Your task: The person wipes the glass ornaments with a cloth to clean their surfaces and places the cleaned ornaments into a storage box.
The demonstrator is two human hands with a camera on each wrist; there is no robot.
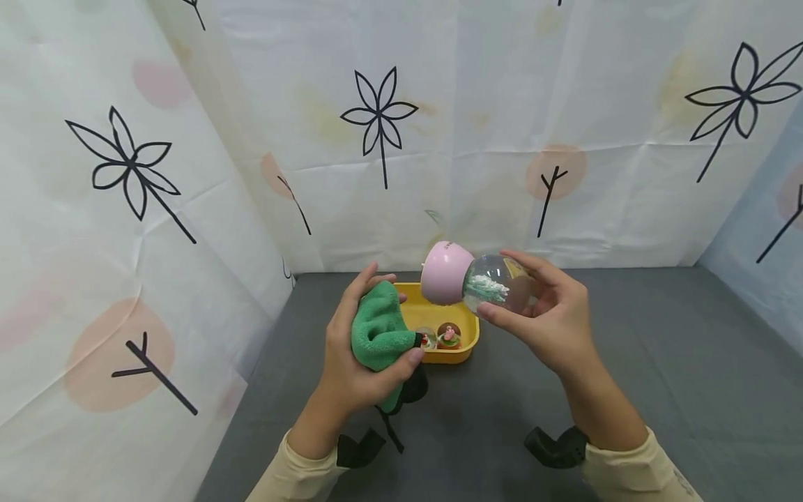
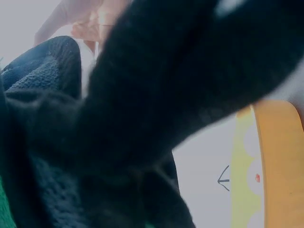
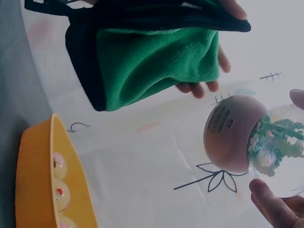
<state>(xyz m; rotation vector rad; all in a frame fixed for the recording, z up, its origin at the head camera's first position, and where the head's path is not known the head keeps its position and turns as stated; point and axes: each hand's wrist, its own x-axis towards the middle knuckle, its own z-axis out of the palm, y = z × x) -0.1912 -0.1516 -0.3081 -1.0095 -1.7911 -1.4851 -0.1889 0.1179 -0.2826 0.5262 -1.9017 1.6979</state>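
In the head view, my left hand (image 1: 348,376) holds a green cloth (image 1: 379,326) with black edging, its thumb across the front and the fingers behind. A black strap hangs below the cloth. My right hand (image 1: 558,317) grips the clear dome of a snow globe (image 1: 447,273), thumb below and fingers above. The globe lies on its side in the air, its pink base turned left toward the cloth. White and green shapes like flowers show inside the dome. In the right wrist view, a gap separates the cloth (image 3: 161,61) from the pink base (image 3: 232,133). Dark cloth covers much of the left wrist view.
Beyond the hands, a yellow bin (image 1: 448,357) stands on the grey tabletop (image 1: 633,362). It contains small clear globes with figures inside, one of them pink (image 1: 448,337). White sheeting (image 1: 464,139) with black plant drawings rises behind the table and along its sides.
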